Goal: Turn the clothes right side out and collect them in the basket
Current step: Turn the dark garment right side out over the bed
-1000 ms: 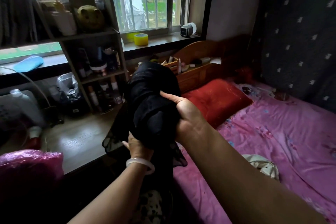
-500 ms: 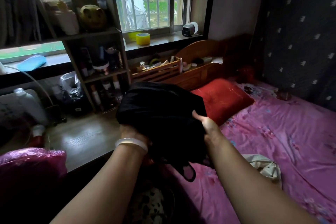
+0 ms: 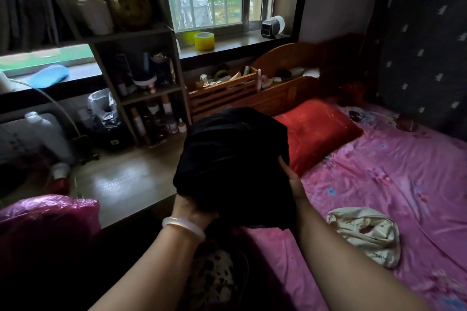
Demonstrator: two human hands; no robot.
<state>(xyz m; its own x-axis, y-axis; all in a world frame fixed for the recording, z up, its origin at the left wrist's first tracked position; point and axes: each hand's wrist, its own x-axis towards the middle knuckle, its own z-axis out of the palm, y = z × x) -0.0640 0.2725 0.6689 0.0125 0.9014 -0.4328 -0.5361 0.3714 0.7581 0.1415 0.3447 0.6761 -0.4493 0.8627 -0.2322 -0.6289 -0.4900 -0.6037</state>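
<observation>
A black garment (image 3: 233, 161) is bunched up in the air between the bed and the desk. My left hand (image 3: 192, 211), with a white bangle on the wrist, grips its lower left edge from below. My right hand (image 3: 290, 179) holds its right side, with the fingers tucked into the cloth. A crumpled cream garment (image 3: 366, 233) lies on the pink bedsheet (image 3: 391, 179) to my right. Below the black garment, a dark container holding spotted cloth (image 3: 214, 275) shows between my forearms; I cannot tell if it is the basket.
A red pillow (image 3: 318, 129) lies at the wooden headboard (image 3: 285, 98). To the left stand a wooden desk (image 3: 121, 182), a shelf of bottles (image 3: 149, 98) and a pink plastic bag (image 3: 45, 219). A yellow tape roll (image 3: 204, 41) sits on the windowsill.
The black garment has come down from an upright bundle and spread wider. My right hand slid from its front to its right side; my left hand stays underneath.
</observation>
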